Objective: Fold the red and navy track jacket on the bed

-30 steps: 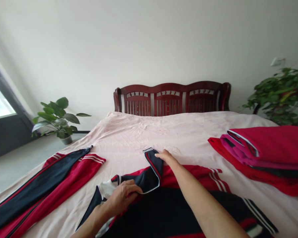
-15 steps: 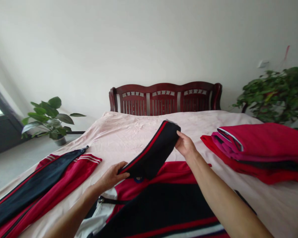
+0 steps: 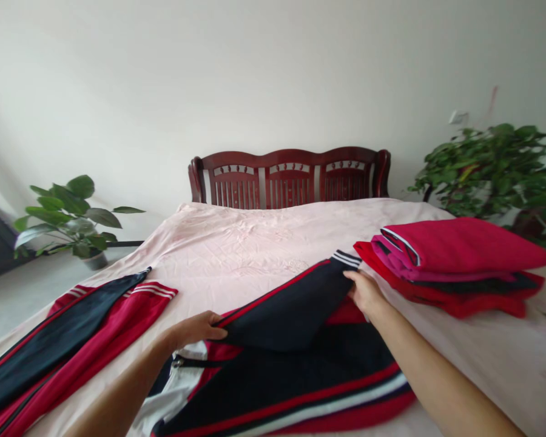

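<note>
Stretching sleeve (image 3: 291,306), arms apart

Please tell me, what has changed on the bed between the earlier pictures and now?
The navy sleeve, folded a second ago, was lifted and is now stretched out rightward. The right hand carried its cuff toward the folded red stack; the left hand took hold of the near end. The stack and the trousers at the left stayed as they were.

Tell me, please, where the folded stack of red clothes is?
In the head view, the folded stack of red clothes lies on the bed's right side, just beyond the right hand.
</note>
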Demonstrator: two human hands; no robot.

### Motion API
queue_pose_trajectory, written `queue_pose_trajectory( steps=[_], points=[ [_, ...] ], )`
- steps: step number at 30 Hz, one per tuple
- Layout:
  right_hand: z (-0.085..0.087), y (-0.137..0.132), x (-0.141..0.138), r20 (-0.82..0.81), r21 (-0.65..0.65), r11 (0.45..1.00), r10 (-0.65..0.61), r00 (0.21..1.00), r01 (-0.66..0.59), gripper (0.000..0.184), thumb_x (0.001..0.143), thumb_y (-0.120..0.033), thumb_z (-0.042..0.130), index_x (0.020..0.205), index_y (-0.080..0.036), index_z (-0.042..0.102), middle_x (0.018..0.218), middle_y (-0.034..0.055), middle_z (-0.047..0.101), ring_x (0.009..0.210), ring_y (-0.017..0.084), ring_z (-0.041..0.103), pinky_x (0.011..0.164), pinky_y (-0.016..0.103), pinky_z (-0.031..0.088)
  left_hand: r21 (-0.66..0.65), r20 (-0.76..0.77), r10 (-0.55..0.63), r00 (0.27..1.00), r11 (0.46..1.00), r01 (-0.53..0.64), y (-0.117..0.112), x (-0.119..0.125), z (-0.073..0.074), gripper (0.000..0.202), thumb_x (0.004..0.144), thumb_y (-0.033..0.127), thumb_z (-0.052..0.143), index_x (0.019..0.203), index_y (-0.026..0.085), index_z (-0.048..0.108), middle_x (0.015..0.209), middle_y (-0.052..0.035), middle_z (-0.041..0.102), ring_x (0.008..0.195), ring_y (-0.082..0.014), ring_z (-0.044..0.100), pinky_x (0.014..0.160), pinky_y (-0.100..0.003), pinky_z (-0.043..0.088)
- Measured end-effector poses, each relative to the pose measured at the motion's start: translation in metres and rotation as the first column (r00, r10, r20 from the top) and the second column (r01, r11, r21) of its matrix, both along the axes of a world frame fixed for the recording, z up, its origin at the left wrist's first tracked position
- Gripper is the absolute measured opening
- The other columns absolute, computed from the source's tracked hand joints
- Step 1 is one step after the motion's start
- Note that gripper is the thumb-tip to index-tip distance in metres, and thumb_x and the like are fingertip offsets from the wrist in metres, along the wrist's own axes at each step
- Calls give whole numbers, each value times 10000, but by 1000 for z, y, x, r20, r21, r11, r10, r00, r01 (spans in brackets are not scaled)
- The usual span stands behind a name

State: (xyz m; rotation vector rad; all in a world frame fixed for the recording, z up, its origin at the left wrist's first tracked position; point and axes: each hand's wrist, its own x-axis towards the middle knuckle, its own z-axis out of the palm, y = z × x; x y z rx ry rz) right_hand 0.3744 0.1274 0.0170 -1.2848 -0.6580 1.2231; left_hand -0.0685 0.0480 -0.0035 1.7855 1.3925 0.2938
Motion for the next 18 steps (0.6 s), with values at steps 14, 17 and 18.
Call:
queue_pose_trajectory(
  steps=[14, 17, 18],
  points=[
    [-35, -1, 38, 267, -207, 978, 71, 961, -14, 91, 796, -212, 640, 873, -205, 593, 612, 16, 660, 485, 130, 591, 386, 184, 444, 277, -344, 185, 921, 957, -89, 6, -2, -20, 238, 792, 405, 504, 797, 217, 650, 750, -26, 651, 702, -188, 558, 645, -284, 359],
    [-45, -10, 53, 335, -232, 972, 119, 935, -41, 156, 700, -148, 698, 820, -193, 608, 526, 7, 620, 416, 137, 542, 310, 178, 335, 267, -410, 198, 891, 960, -90, -2, 0, -25, 180, 764, 349, 521, 801, 230, 651, 772, -44, 674, 725, -215, 596, 644, -290, 371],
    [-46, -12, 58, 346, -219, 974, 129, 929, -54, 165, 689, -145, 704, 820, -191, 616, 519, 2, 616, 410, 133, 535, 310, 173, 317, 266, -423, 201, 884, 960, -91, -3, 0, -26, 182, 765, 334, 512, 815, 232, 655, 791, -52, 683, 741, -225, 609, 649, -294, 377]
  ],
)
